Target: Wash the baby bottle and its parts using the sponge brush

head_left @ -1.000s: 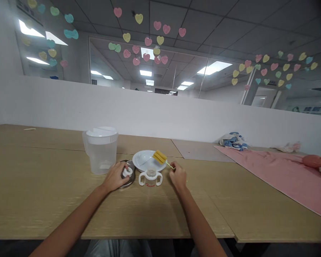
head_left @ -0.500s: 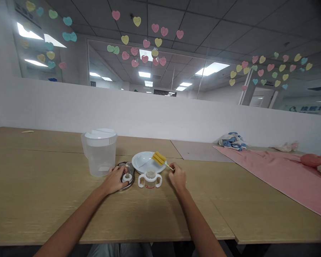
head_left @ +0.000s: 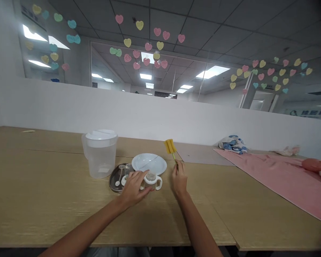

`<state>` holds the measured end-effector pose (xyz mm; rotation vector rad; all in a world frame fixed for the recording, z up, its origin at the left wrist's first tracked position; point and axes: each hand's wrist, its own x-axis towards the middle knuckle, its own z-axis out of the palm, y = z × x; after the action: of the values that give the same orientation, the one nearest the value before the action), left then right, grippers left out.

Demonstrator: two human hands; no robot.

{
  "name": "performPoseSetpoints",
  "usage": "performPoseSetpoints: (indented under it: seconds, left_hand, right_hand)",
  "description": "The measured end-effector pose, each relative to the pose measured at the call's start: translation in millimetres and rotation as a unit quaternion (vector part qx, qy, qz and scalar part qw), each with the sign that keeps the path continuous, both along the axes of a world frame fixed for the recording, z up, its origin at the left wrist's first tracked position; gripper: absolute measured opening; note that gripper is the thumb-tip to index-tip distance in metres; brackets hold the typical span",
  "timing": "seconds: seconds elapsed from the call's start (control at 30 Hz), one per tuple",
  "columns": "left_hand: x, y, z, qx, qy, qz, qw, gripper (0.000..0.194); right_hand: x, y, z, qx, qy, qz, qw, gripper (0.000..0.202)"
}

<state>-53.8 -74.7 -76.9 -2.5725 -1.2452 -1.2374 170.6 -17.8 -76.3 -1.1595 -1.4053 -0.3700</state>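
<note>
Well, the right hand (head_left: 180,179) grips a tilted yellow sponge brush (head_left: 170,146), seemingly ridged.

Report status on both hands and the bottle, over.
Left hand at the bottle, grip unclear. Right hand holds sponge brush, sponge up. Bottle upright, uncapped. Plate behind, tray left.

Clear, round-bodied bottle with white collar and two looped white handles (head_left: 150,182): upright on the light-brown wooden table (head_left: 203,214), just in front of the white round plate (head_left: 153,165). Neck open; left handle largely hidden by the left hand (head_left: 134,186); red marking partly visible. Yellow ribbed sponge brush with thin yellow-green stem (head_left: 170,146): held by the stem in the right hand (head_left: 179,178), head uppermost, tilted slightly left, clear of the bottle.
</note>
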Motion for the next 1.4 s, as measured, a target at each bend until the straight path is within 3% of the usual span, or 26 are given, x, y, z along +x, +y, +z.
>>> performPoseSetpoints:
  seconds: [0.2,0.33,0.4,0.5,0.6,0.73,0.9,1.2,1.4]
  left_hand:
    - [26,-10,-0.2,-0.104,-0.145,-0.058,0.982,0.048]
    - [30,-13,-2.7,-0.188,-0.211,-0.114,0.952,0.052]
    - [26,-12,-4.1,-0.190,-0.220,-0.109,0.951,0.054]
    - [10,-7,-3.5,-0.093,-0.208,-0.041,0.973,0.057]
    - [-13,-1,0.8,0.043,-0.137,0.028,0.989,0.053]
    - [-32,10,5.2,0.147,-0.089,0.100,0.980,0.048]
    - [-38,21,4.7,0.262,-0.058,0.144,0.952,0.047]
    - [-45,20,5.7,0.338,0.052,0.163,0.925,0.041]
    - [-43,18,3.1,0.354,0.054,0.151,0.922,0.038]
  right_hand:
    - [2,-4,0.2,0.019,-0.008,-0.034,0.999,0.037]
    - [0,-8,2.4,0.014,-0.016,-0.041,0.999,0.038]
    - [-1,-10,3.7,0.010,-0.011,-0.044,0.999,0.037]
    - [-1,-16,5.7,0.020,-0.014,-0.024,0.999,0.037]
    - [-2,-24,8.6,0.031,-0.079,0.036,0.996,0.033]
    - [-6,-29,11.0,0.031,-0.160,0.073,0.984,0.030]
    - [-6,-26,12.3,0.110,-0.210,0.066,0.969,0.021]
    - [-5,-27,16.2,0.154,-0.306,0.020,0.939,0.017]
    - [-7,-26,11.6,0.179,-0.318,0.023,0.931,0.013]
